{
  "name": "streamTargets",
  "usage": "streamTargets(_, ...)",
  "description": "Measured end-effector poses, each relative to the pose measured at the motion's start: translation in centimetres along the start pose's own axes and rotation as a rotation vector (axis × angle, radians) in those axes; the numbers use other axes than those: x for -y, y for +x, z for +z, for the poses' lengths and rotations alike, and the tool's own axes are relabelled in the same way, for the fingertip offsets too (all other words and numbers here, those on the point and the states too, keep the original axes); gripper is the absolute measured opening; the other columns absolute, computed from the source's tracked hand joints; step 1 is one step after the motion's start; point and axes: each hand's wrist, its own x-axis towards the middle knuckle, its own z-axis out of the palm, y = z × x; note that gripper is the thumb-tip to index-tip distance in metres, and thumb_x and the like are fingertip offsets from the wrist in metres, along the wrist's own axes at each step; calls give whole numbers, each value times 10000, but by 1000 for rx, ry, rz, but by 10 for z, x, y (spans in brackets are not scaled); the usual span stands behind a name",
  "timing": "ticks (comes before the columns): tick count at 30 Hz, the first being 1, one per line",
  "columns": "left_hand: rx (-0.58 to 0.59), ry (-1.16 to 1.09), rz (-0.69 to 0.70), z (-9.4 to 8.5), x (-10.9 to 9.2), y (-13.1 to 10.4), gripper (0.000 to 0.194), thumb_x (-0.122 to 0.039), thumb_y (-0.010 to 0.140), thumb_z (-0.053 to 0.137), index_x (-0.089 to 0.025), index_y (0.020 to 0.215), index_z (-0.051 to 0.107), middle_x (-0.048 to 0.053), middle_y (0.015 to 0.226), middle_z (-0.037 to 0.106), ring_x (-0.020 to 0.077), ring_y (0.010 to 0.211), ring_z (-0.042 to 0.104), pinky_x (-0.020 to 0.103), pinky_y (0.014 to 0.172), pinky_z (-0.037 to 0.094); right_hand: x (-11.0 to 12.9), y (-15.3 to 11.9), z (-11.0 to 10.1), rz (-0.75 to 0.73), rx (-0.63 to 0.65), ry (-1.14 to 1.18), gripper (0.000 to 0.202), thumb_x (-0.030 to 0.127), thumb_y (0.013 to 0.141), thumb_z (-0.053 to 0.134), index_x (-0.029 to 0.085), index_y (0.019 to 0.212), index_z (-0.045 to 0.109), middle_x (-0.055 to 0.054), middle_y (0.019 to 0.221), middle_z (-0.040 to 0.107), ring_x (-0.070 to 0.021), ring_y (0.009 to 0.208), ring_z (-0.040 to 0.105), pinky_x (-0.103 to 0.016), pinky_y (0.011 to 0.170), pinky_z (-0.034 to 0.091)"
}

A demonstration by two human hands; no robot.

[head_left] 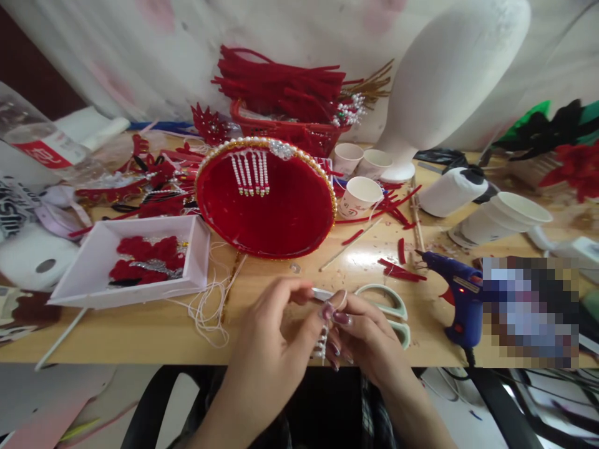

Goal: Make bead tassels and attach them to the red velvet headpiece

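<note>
Near the table's front edge, my left hand (276, 330) and my right hand (372, 330) meet, fingertips pinched together. Between them hangs a short string of white beads (321, 346), with a loop of thin thread at the top. Both hands are closed on it, though the fingers partly cover it. Just behind lie scissors with pale green handles (399, 304), partly hidden by my right hand. Beyond the hands a red bowl-shaped headpiece (266, 218) is tilted toward me, its rim trimmed in pearls and gold. Several bead strands (253, 174) hang inside its upper rim.
A white box (196, 259) with red pieces stands left, beside tangled white thread (208, 318). A blue glue gun (463, 299) with a lit red light lies right. Behind are paper cups (360, 198), a thread cone (452, 190), a white head form (449, 81) and a red basket (290, 131).
</note>
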Motion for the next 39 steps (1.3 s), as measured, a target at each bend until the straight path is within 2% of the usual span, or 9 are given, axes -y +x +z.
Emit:
streamTargets(2,89,-158,-63,3,-2,-8,88,-255,916,647,-217,981,692,34,925,730,173,839,724,282,698,620,1,-1,1,-20,-10,-44,177,332,844,685,178,763,654,40,550,542,-89,451,463,-203,433,434)
streamTargets(6,74,-252,-89,4,-5,-12,103,-193,907,647,-220,869,740,10,805,708,141,733,724,224,629,621,5,-5,4,-48,0,-215,244,373,903,654,187,747,630,38,573,562,-83,441,448,-220,461,426)
streamTargets(10,7,-258,-120,4,-5,-18,97,-172,912,613,-202,850,681,8,788,680,124,636,709,200,544,620,8,-9,8,-113,9,-343,265,390,926,640,188,755,628,39,581,552,-99,506,494,-226,519,424)
streamTargets(15,102,-357,-257,5,1,-25,92,-239,945,570,-208,863,597,29,832,674,141,642,712,259,575,653,9,-11,9,-152,12,-442,263,365,952,610,193,753,622,32,647,560,-103,571,506,-219,547,410)
streamTargets(20,193,-413,-313,3,1,-23,170,-310,967,550,-209,836,590,16,791,671,150,696,712,279,655,648,6,-12,6,-104,35,-376,247,375,965,594,199,791,601,39,654,552,-103,576,505,-222,567,409)
streamTargets(23,239,-477,-340,2,0,-21,183,-315,975,534,-213,832,586,-18,714,646,125,645,684,246,642,626,4,-12,5,-36,52,-290,233,387,960,600,204,818,574,48,655,524,-104,578,482,-225,568,395)
streamTargets(28,167,-531,-344,3,3,-23,88,-291,906,628,-211,931,600,-14,779,659,130,691,697,228,625,613,5,-14,4,-40,53,-319,236,381,979,578,201,827,577,41,697,522,-107,633,447,-227,608,368)
streamTargets(35,247,-642,-471,-7,0,-26,160,-254,843,747,-226,975,662,-18,877,679,111,835,669,200,782,574,6,-17,5,-96,82,-311,254,386,980,585,201,807,608,29,729,522,-109,649,413,-231,592,321)
streamTargets(39,162,-697,-465,-4,1,-30,169,-286,846,756,-237,995,694,-9,895,700,116,850,673,180,766,561,4,-16,6,-79,92,-276,221,372,992,574,211,843,601,35,749,530,-100,638,401,-227,599,325)
